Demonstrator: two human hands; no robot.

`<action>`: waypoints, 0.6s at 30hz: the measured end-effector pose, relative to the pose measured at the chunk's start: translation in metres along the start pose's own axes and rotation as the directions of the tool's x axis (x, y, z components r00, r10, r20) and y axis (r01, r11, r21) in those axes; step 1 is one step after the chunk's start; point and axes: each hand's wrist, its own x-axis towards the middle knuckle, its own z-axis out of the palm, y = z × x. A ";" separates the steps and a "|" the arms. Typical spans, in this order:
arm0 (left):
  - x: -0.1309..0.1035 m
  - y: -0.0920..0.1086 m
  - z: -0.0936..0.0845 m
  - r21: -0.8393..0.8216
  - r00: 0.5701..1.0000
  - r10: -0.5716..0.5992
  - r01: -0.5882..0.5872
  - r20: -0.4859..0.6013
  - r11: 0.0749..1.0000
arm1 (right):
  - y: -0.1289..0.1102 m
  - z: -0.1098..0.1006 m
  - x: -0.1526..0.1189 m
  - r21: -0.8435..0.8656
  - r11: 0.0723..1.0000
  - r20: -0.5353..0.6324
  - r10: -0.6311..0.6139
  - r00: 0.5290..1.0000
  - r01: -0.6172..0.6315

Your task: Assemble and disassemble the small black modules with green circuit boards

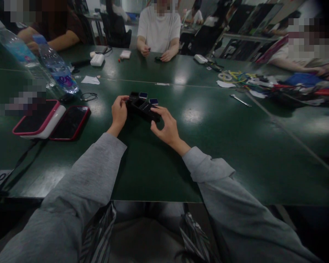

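Observation:
A flat black case (145, 109) with a dark square window and small pale markings sits slantwise between my hands, low over the green table. My left hand (118, 112) grips its far left end, fingers curled and partly hidden. At the other end, my right hand (166, 126) has its fingers on the top face and its thumb at the near side. Just behind the case lie two small square pieces with dark blue faces and pale edges, a left one (143, 95) and a right one (154, 101). Another dark piece (133, 94) is beside my left fingertips.
Left of me lie a red-edged phone (70, 123), another red-edged phone (38, 117) on a white object, and two water bottles, the nearer one (59, 69) blue-capped. A wrench (240, 100) and a tangle of cables (279, 86) lie right. People sit across the table (235, 153).

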 end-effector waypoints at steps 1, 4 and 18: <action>0.002 -0.004 0.001 -0.031 1.000 -0.018 0.018 -0.014 0.999 | -0.001 0.001 -0.001 0.014 1.000 0.014 -0.011 1.000 0.011; 0.004 -0.011 0.004 -0.102 0.997 -0.071 0.067 -0.040 0.993 | -0.003 0.004 -0.002 0.067 0.996 0.066 -0.058 0.996 0.053; 0.008 -0.019 0.008 -0.091 0.994 -0.103 0.099 -0.046 0.991 | 0.004 0.009 -0.002 0.085 0.996 0.155 -0.034 0.987 0.021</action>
